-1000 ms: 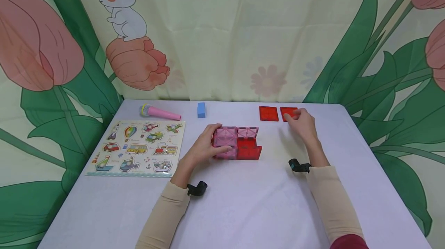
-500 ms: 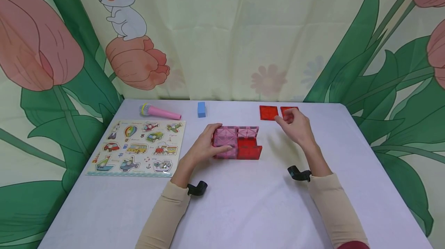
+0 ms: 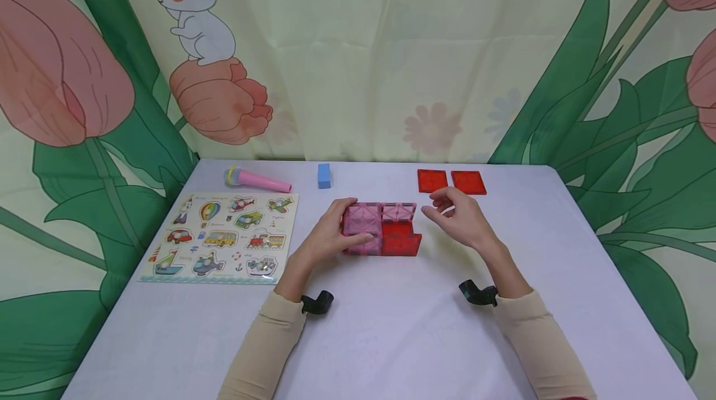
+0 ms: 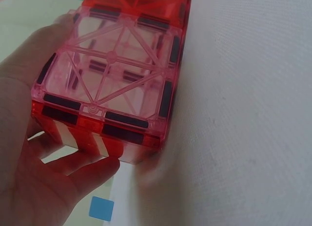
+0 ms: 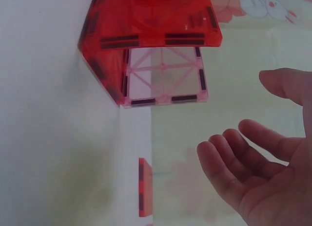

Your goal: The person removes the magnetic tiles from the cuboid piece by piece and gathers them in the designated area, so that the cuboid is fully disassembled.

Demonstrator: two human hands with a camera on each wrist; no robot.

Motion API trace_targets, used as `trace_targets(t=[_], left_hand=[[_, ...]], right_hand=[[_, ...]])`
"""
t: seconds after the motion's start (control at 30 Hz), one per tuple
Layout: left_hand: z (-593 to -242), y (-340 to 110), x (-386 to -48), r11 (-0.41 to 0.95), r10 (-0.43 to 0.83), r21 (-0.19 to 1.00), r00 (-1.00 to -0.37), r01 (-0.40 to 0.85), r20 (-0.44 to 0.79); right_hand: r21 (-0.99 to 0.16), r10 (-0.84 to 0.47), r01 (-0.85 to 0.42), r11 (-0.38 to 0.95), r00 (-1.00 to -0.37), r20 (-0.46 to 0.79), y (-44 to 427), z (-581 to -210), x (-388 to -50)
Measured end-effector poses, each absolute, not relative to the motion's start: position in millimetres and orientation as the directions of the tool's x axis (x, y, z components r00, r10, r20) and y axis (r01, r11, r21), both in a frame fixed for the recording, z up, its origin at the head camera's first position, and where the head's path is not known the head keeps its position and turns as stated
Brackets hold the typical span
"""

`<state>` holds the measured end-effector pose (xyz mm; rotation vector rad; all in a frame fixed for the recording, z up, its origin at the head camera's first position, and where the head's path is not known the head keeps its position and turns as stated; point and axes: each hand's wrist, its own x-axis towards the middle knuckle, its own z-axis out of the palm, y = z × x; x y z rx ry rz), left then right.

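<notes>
We see a pink and red tile box (image 3: 383, 230) at the centre of the frame, resting on the cloth-covered worktop (image 3: 391, 331). Our left hand (image 3: 327, 233) grips its left end, fingers wrapped round the pink part. Our right hand (image 3: 460, 221) is released, its fingers loosely bent, just beside the box's right end and touching nothing. In the right wrist view, we look into the box past a red pane to a pink one.

Above our right hand, in the upper right part of the worktop, two red tiles (image 3: 469, 182) lie flat, side by side and slightly apart. Left of them, near the far edge, we have a blue block (image 3: 324, 176), then a pink toy microphone (image 3: 260, 181) lying on its side. Below the microphone, at centre left, lies a board of vehicle pictures (image 3: 240, 241).
</notes>
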<state>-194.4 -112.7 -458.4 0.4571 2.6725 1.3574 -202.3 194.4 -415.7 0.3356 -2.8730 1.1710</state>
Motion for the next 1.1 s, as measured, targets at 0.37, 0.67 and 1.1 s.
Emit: trace_targets(t=[0.37, 0.67, 1.1], left_hand=[[-458.4, -112.7, -194.0, 0.555, 0.308, 0.803, -0.950, 0.216, 0.042], [-458.4, -112.3, -194.0, 0.556, 0.307, 0.804, -0.951, 0.209, 0.035], [-461.3, -112.7, -195.7, 0.559, 0.305, 0.803, -0.952, 0.207, 0.033]], right_hand=[[-0.684, -0.315, -0.246, 0.687, -0.949, 0.026, 177.8, -428.3, -192.2], [-0.670, -0.390, -0.250, 0.699, -0.919, -0.064, 168.6, -432.7, -187.5], [-0.615, -0.457, -0.262, 0.743, -0.871, -0.182, 170.6, -441.7, -193.1]])
